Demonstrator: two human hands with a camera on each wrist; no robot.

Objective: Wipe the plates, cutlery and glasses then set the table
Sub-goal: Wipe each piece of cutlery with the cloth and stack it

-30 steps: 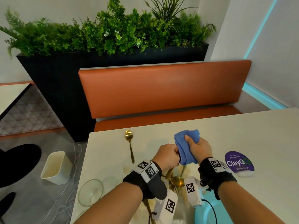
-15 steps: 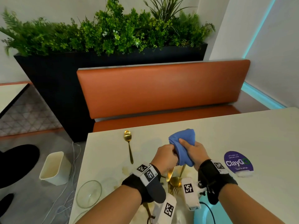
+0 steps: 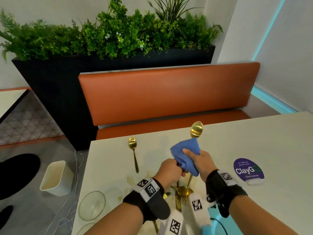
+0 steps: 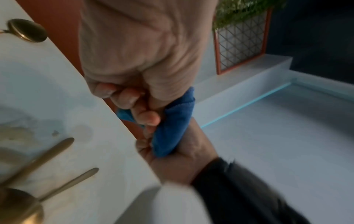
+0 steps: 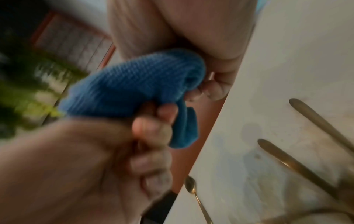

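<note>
A gold spoon point(image 3: 196, 129) is held upright over the white table point(image 3: 254, 141), its bowl poking out above a blue cloth point(image 3: 185, 150). My left hand point(image 3: 171, 170) grips the spoon's handle in a fist, so the handle is hidden. My right hand point(image 3: 198, 160) grips the cloth, which is wrapped round the stem. In the left wrist view the left hand point(image 4: 141, 60) closes just above the cloth point(image 4: 172, 124). In the right wrist view the cloth point(image 5: 130, 84) bunches between both hands. Another gold spoon point(image 3: 133, 153) lies flat on the table to the left.
A heap of gold cutlery point(image 3: 182, 195) lies under my wrists on a stained patch. Near the table's left edge sits a clear glass dish point(image 3: 92, 205), and a purple ClayGo sticker point(image 3: 248, 169) is at the right. An orange bench point(image 3: 169, 92) runs behind, with a white bin point(image 3: 55, 178) on the floor.
The cloth has slid down the spoon towards my left hand, and the gold bowl it covered now stands bare above it. Both hands have kept their grip.
</note>
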